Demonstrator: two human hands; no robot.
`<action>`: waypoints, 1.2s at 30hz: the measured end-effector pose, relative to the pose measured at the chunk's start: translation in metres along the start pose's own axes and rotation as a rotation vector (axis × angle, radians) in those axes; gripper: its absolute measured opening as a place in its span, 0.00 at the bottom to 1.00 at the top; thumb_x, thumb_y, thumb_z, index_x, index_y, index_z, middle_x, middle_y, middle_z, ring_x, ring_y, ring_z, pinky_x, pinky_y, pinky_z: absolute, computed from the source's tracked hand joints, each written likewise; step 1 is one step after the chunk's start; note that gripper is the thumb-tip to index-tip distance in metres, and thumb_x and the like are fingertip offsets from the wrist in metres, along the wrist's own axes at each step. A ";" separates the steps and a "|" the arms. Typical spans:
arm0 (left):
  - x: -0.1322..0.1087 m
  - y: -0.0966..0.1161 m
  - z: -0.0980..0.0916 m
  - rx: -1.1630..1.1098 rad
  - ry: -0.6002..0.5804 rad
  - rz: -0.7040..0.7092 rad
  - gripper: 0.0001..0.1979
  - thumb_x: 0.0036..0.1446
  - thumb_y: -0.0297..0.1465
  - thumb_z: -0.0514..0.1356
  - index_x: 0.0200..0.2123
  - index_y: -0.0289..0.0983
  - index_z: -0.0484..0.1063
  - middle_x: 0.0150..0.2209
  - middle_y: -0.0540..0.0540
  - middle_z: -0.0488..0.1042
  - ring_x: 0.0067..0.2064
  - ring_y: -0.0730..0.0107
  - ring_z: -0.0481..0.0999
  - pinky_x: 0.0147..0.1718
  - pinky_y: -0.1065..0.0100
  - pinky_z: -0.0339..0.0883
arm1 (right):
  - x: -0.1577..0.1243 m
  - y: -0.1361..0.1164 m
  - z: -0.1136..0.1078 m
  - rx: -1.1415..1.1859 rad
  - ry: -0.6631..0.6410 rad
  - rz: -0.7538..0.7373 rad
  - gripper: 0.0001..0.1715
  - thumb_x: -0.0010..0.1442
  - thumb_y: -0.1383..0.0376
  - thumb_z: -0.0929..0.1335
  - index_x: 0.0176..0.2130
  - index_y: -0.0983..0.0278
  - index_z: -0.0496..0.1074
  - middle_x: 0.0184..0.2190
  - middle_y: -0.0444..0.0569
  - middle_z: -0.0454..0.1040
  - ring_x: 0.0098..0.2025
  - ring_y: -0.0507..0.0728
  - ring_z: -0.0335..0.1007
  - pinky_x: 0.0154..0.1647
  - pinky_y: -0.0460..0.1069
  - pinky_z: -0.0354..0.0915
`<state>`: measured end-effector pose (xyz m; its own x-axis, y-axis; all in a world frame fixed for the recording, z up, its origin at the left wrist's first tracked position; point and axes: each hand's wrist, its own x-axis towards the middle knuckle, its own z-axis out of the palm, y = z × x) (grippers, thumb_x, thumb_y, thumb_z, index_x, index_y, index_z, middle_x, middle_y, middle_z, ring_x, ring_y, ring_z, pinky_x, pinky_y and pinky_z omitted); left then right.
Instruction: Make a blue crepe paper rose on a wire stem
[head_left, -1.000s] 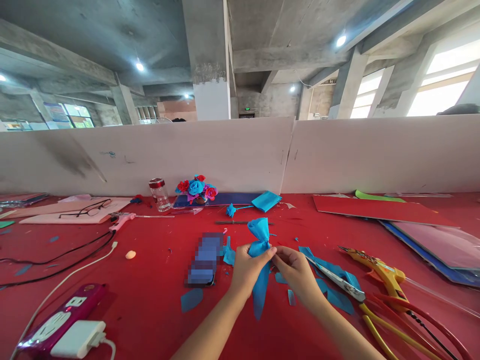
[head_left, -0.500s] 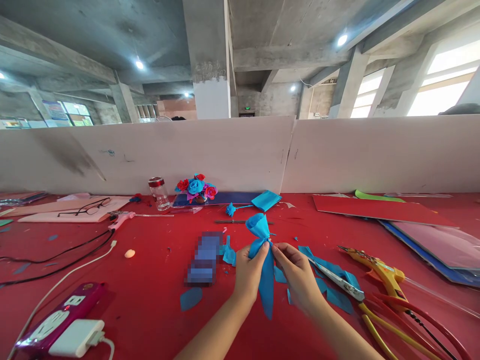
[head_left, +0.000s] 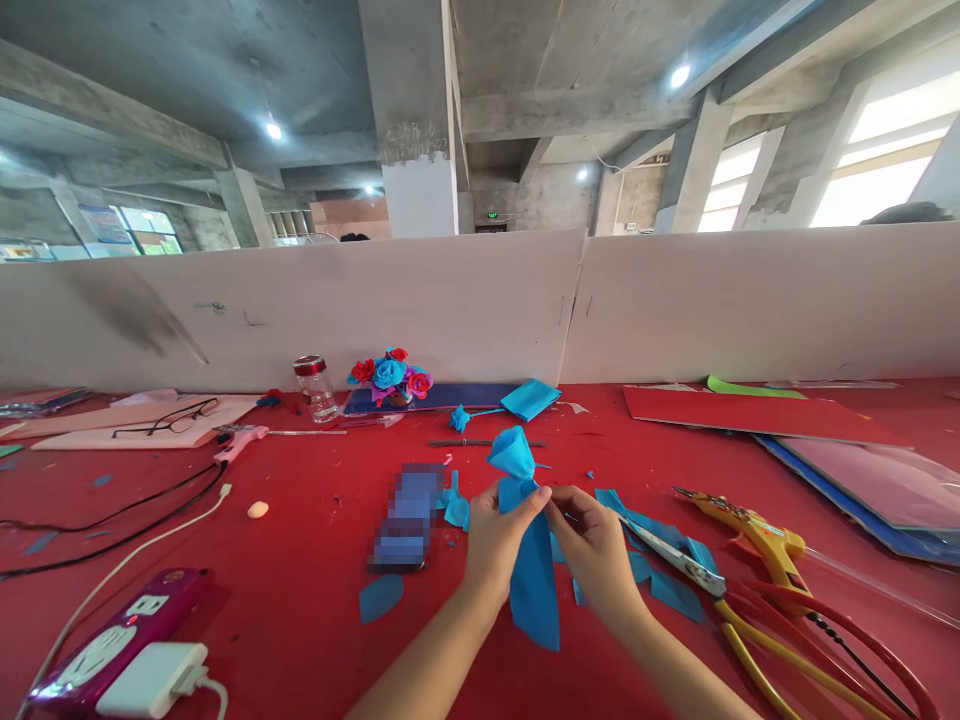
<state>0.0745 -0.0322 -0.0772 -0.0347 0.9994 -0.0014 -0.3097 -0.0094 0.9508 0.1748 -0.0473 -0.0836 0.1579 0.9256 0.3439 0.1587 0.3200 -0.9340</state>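
Observation:
Both my hands meet over the red table, pinching one strip of blue crepe paper. My left hand grips it at the pinch point, where the top is rolled into a small cone-like bud. My right hand pinches the same spot from the right side. The free tail of the strip hangs down between my wrists. Blue paper scraps lie just right of my hands, under a pair of scissors.
A yellow glue gun and red-and-yellow cords lie at right. A phone rests left of my hands. A power strip with charger sits front left. Paper flowers, a jar, glasses and coloured sheets line the white partition.
The hanging tail of the blue strip has swung and spread wider below my hands. My hands stay pinched together on it, shifting only slightly; the rolled top has tilted a little left.

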 end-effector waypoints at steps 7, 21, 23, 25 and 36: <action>0.004 -0.007 -0.001 0.055 0.044 0.020 0.21 0.37 0.41 0.64 0.14 0.36 0.55 0.15 0.57 0.51 0.18 0.81 0.51 0.17 0.75 0.48 | -0.003 0.001 0.003 -0.037 0.009 -0.012 0.19 0.55 0.53 0.62 0.30 0.66 0.71 0.22 0.47 0.68 0.25 0.52 0.59 0.22 0.45 0.57; -0.004 0.002 0.002 0.075 -0.030 0.069 0.17 0.40 0.39 0.63 0.16 0.35 0.60 0.16 0.56 0.55 0.20 0.80 0.52 0.19 0.76 0.51 | -0.003 -0.001 0.000 0.127 0.034 0.065 0.17 0.52 0.52 0.65 0.30 0.64 0.69 0.25 0.48 0.71 0.27 0.54 0.63 0.27 0.46 0.60; -0.004 0.002 0.002 0.068 -0.037 0.071 0.15 0.40 0.38 0.64 0.17 0.35 0.62 0.17 0.56 0.57 0.20 0.80 0.54 0.19 0.77 0.52 | -0.002 0.000 -0.001 0.117 0.042 0.066 0.17 0.52 0.52 0.65 0.30 0.64 0.69 0.25 0.48 0.71 0.27 0.54 0.63 0.26 0.46 0.60; -0.004 0.002 0.002 0.073 -0.025 0.076 0.16 0.40 0.38 0.64 0.17 0.35 0.61 0.16 0.56 0.56 0.20 0.80 0.54 0.19 0.76 0.52 | -0.002 -0.001 -0.001 0.112 0.043 0.063 0.17 0.52 0.53 0.64 0.29 0.64 0.69 0.25 0.48 0.71 0.27 0.54 0.63 0.26 0.46 0.59; -0.002 0.001 0.006 0.109 0.010 0.146 0.16 0.41 0.38 0.63 0.18 0.35 0.59 0.17 0.55 0.58 0.20 0.80 0.55 0.19 0.76 0.53 | -0.007 -0.003 0.005 -0.099 0.088 -0.035 0.14 0.53 0.57 0.64 0.24 0.64 0.69 0.19 0.44 0.67 0.22 0.51 0.58 0.20 0.44 0.55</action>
<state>0.0798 -0.0337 -0.0746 -0.0812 0.9873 0.1365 -0.1962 -0.1501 0.9690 0.1683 -0.0537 -0.0836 0.2348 0.8915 0.3874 0.2605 0.3262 -0.9087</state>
